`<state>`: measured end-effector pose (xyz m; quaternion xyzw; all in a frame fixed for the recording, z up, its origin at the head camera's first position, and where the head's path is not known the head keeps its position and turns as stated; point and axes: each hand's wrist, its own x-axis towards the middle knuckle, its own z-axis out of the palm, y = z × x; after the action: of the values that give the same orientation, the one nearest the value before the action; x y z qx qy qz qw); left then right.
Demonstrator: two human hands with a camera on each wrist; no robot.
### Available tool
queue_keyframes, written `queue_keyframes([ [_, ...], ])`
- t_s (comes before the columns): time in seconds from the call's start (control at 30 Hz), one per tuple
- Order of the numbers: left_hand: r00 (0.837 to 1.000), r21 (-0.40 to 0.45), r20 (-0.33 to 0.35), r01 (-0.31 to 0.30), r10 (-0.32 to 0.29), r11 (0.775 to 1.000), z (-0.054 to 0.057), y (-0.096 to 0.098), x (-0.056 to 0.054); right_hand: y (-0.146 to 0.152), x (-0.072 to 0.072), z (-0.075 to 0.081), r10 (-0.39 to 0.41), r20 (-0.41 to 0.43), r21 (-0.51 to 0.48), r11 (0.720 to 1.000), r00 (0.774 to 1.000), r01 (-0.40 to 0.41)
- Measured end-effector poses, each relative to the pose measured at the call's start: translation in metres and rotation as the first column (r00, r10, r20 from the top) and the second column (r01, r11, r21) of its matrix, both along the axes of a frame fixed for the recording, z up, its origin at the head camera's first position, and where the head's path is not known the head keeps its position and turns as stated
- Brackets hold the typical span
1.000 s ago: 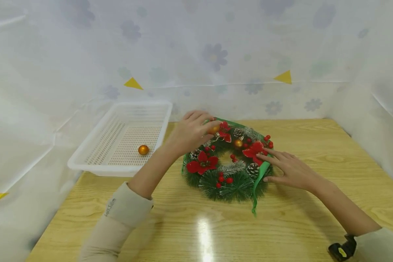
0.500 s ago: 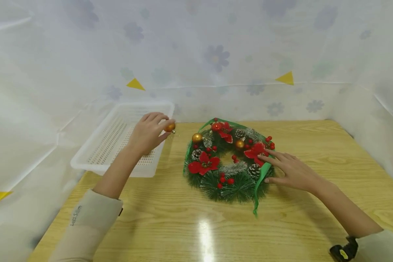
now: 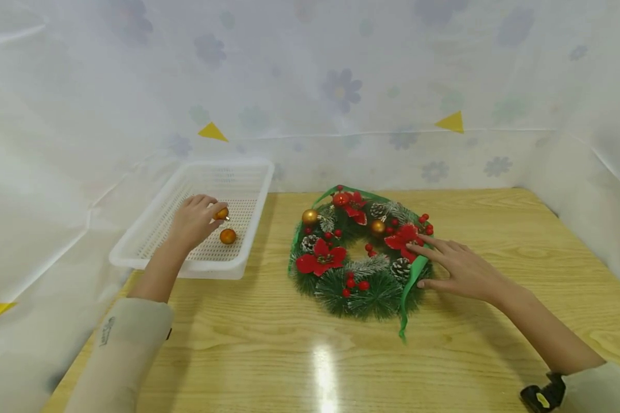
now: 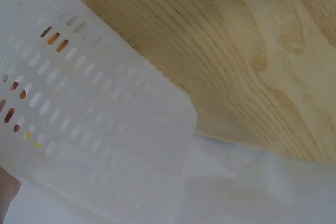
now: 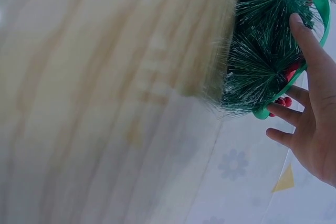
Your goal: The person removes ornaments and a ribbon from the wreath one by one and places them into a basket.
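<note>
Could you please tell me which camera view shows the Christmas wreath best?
The head view: the whole wreath lies in sight on the table. The right wrist view catches only its edge; the left wrist view shows none of it.

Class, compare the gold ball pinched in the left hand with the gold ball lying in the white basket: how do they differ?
The pinched gold ball is gripped by the left hand above the basket floor; the loose gold ball lies free on the white basket floor, untouched. The pinched one is partly hidden by fingers; the loose one shows whole. Both look alike, shiny and small.

a wooden table (image 3: 444,355) with a glare spot near its front edge. behind it hangs a pale floral sheet (image 3: 341,86) dotted with small yellow triangles (image 3: 449,122).
</note>
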<state>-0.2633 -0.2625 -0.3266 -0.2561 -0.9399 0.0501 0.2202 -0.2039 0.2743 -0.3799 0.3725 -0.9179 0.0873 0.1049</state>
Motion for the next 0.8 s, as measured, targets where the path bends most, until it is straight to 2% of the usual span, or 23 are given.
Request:
queue_keyframes([
  [0.1, 0.998, -0.062, 0.050, -0.044, 0.047, 0.997, -0.004, -0.010, -0.002, 0.000, 0.000, 0.000, 0.003, -0.001, 0.000, 1.000, 1.000, -0.003],
  [0.23, 0.992, -0.101, 0.093, -0.077, 0.087, 0.992, -0.008, -0.017, -0.003, 0.000, -0.001, 0.000, 0.005, -0.003, 0.001, 1.000, 1.000, -0.005],
  [0.37, 0.988, -0.099, 0.112, -0.095, 0.106, 0.990, -0.009, -0.019, -0.004, -0.001, -0.001, 0.000, 0.007, -0.004, -0.001, 1.000, 1.000, -0.007],
  [0.57, 0.987, -0.077, 0.126, -0.095, 0.104, 0.992, -0.012, -0.021, -0.005, -0.001, -0.001, 0.002, 0.006, 0.001, 0.006, 1.000, 1.000, -0.006],
  [0.67, 0.989, -0.069, 0.111, -0.087, 0.094, 0.994, -0.012, -0.021, -0.006, -0.001, -0.001, 0.002, 0.005, 0.004, 0.009, 1.000, 1.000, -0.005],
  [0.8, 0.996, -0.072, 0.050, -0.065, 0.069, 0.995, -0.013, -0.019, -0.007, -0.001, -0.001, 0.001, -0.005, 0.014, 0.016, 1.000, 1.000, 0.004],
])
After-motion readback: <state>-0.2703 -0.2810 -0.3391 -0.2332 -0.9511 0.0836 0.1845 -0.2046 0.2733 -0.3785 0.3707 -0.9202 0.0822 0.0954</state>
